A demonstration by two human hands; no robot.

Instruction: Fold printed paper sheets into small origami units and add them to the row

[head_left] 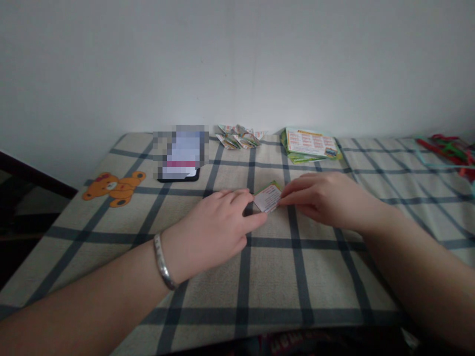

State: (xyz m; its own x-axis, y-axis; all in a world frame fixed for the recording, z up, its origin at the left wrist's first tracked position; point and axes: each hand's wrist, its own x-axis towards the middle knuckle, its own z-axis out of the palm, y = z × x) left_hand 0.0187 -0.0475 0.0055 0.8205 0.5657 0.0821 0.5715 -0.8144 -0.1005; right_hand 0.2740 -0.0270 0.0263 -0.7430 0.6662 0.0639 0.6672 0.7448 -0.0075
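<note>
A small folded printed paper (267,198), white with lines of text and a green edge at the back, is between my two hands over the checked tablecloth. My left hand (217,225), with a silver bangle at the wrist, grips its left side, the thumb at the near corner and the fingers at the far one. On the opposite side, my right hand (322,198) pinches the paper's right edge between thumb and fingers. The tips of some fingers are hidden.
Along the wall lie several folded paper pieces (239,137) and a stack of printed green-and-white sheets (313,144). A phone (180,170) with a blurred screen and an orange bear cutout (120,190) are at the left. Red and green items (451,151) sit far right.
</note>
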